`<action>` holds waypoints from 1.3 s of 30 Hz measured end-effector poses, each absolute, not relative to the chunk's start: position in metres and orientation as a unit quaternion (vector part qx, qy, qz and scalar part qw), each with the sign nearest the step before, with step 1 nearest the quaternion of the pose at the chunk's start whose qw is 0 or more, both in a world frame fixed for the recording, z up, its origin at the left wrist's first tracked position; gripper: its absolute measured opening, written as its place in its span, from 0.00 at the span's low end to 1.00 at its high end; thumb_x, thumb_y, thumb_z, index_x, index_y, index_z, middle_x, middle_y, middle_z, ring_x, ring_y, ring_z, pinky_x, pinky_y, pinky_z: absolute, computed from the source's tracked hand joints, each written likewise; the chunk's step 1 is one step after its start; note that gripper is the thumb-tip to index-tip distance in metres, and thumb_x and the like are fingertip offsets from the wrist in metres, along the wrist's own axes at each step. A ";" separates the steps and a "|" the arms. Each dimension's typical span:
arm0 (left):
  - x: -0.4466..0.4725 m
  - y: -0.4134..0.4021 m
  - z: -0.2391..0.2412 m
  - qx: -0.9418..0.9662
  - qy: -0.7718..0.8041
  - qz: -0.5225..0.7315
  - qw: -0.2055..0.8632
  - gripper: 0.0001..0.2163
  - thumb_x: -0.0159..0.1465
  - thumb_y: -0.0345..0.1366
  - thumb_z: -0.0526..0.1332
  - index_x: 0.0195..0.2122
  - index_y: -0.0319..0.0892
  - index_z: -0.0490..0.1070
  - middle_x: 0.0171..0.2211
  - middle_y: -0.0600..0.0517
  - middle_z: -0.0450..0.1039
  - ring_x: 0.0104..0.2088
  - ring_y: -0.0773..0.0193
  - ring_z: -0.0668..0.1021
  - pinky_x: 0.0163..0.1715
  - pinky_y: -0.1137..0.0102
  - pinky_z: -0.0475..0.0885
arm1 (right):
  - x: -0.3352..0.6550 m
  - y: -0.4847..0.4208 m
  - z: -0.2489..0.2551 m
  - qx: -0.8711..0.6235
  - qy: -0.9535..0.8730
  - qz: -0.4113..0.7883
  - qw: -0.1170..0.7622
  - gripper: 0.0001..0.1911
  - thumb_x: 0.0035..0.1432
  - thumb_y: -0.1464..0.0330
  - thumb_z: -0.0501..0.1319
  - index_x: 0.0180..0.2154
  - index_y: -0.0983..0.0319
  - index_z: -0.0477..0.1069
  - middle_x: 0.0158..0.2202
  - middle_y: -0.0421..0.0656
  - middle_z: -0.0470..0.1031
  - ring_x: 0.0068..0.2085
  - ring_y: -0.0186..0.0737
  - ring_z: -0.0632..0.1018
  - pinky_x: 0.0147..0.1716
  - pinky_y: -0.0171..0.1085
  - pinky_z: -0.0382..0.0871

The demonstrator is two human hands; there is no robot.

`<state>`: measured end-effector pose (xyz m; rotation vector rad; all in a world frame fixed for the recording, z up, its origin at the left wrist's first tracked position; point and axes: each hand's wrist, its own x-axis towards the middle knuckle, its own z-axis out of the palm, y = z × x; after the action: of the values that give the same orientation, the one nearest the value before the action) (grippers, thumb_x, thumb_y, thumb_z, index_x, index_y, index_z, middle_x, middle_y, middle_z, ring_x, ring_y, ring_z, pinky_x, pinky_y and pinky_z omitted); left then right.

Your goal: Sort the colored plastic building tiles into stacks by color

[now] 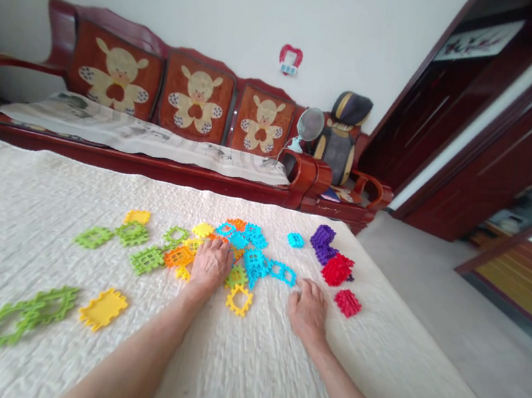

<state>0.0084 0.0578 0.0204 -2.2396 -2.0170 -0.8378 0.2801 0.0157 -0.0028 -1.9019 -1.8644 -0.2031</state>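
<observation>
My left hand (212, 264) rests on a loose pile of plastic building tiles, fingers bent down over orange and yellow ones; its fingertips are partly hidden. Close to them lie an orange tile (178, 257) and several blue tiles (256, 263). My right hand (309, 310) lies on the cloth with thumb and forefinger apart, just right of a blue double-window tile (281, 273); I see nothing in its grasp. Nearer me is a yellow frame tile (239, 300). Past my right hand sit a red stack (337, 270), a smaller red stack (348, 303) and purple tiles (323, 240).
A cream quilted cloth (227, 381) covers the table. Green tiles (147, 260), a yellow panel (104, 309) and linked green frames (28, 316) are spread to the left. One blue tile (295, 240) lies apart. Behind stand a wooden sofa (174, 170) and a small fan (310, 125).
</observation>
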 end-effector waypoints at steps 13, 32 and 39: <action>0.008 0.060 0.012 -0.721 -0.639 -0.254 0.084 0.13 0.69 0.35 0.50 0.41 0.43 0.75 0.40 0.44 0.77 0.43 0.50 0.76 0.46 0.59 0.68 | 0.293 0.030 -0.006 -0.583 -0.733 0.029 0.350 0.29 0.55 0.67 0.57 0.59 0.59 0.62 0.56 0.50 0.72 0.58 0.48 0.73 0.58 0.50 0.68; 0.004 0.062 0.009 -0.726 -0.623 -0.271 0.110 0.16 0.69 0.37 0.49 0.44 0.43 0.76 0.42 0.44 0.78 0.44 0.49 0.77 0.47 0.58 0.71 | 0.311 0.052 0.004 -0.625 -0.666 0.051 0.404 0.18 0.59 0.65 0.57 0.50 0.61 0.72 0.41 0.47 0.80 0.42 0.46 0.79 0.46 0.42 0.73; 0.004 0.062 0.010 -0.728 -0.625 -0.265 0.100 0.16 0.69 0.37 0.48 0.43 0.43 0.76 0.41 0.43 0.78 0.43 0.47 0.77 0.46 0.56 0.71 | 0.323 0.053 0.002 -0.521 -0.763 0.067 0.378 0.34 0.47 0.79 0.53 0.58 0.61 0.66 0.61 0.50 0.69 0.63 0.46 0.68 0.65 0.48 0.60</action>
<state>0.0038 0.0619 0.0097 -2.1525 -1.8465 -0.7828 0.3227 0.0531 0.0023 -1.3314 -1.9499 0.1717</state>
